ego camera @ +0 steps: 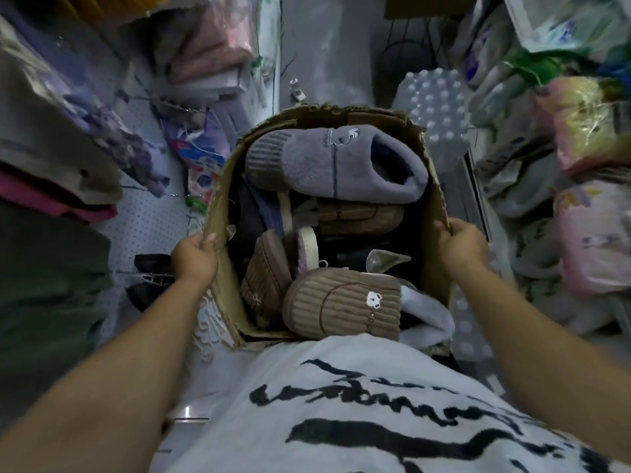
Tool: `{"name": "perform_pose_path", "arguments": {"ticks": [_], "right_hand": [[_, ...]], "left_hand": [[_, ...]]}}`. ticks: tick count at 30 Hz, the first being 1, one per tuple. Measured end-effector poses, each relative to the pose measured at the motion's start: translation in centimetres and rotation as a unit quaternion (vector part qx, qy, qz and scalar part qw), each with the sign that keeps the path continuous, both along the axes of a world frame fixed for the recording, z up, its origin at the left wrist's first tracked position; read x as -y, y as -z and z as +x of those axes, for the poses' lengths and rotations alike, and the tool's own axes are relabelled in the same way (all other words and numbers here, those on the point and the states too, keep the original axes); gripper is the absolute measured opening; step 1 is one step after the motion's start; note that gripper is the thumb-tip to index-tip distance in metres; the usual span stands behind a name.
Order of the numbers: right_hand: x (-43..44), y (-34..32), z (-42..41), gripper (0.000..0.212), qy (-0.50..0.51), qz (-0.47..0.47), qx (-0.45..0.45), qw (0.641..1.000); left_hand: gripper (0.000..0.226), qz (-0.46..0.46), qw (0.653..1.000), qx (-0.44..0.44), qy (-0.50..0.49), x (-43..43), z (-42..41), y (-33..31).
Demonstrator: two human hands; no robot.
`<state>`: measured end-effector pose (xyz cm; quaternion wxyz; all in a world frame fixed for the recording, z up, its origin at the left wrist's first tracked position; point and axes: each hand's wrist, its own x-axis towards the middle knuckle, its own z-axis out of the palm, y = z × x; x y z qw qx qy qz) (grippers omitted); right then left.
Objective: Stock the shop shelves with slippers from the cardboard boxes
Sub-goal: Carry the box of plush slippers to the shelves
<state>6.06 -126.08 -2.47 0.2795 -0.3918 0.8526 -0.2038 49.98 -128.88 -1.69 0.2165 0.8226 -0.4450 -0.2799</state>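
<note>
Hemmed by packed shelves on both sides, the left hand [194, 257] and right hand [461, 245] grip opposite rims of the slipper-filled cardboard box [435, 268] between them.

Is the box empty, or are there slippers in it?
Not empty: the box holds a grey slipper at the far end and brown ones at the near end.

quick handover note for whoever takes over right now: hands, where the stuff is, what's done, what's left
Left hand grips the left wall of the cardboard box; right hand grips the right wall.
The box sits in front of the body, packed: a grey plush slipper on top at the far end, a brown corduroy slipper with a bear patch at the near end.
Done: box in hand; it looks full.
Left: apparently all of it has yet to be shelved.
</note>
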Motion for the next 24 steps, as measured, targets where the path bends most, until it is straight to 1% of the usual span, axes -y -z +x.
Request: {"name": "perform_pose_path", "arguments": {"ticks": [4,10,13,16,18,20,23,24], "right_hand": [[3.3,0.7,0.3,0.032,0.007,-0.001,0.019,1.0],[10.7,1.3,-0.8,0.032,-0.023,-0.005,0.038,0.999],[15.4,1.5,-2.3,0.034,-0.056,0.0,0.044,0.997],[20.6,0.8,-5.2,0.028,-0.082,-0.002,0.046,0.996],[23.7,0.4,-7.6,0.025,-0.097,-0.011,0.048,0.994],[26.4,0.4,-10.0,0.026,-0.092,-0.018,0.055,0.994],[30.0,0.9,-13.5,0.033,-0.037,-0.025,0.077,0.996],[31.2,0.9,-14.6,0.035,-0.016,-0.027,0.07,0.997]], "left_hand": [[0.035,0.008,1.0,0.017,-0.001,3.5,-0.6,0.4],[0.041,0.012,0.999,0.043,-0.029,8.2,-1.7,0.6],[0.035,0.022,0.998,0.035,-0.052,10.6,-3.2,0.9],[0.031,0.021,0.996,0.022,-0.082,13.8,-6.0,0.8],[0.034,0.01,0.996,0.023,-0.088,16.4,-8.0,0.5],[0.03,-0.009,0.996,0.023,-0.083,19.4,-10.4,-0.4],[0.035,-0.068,0.995,0.013,-0.068,24.8,-13.7,-1.6],[0.036,-0.089,0.994,0.019,-0.055,26.8,-14.6,-1.8]]}}
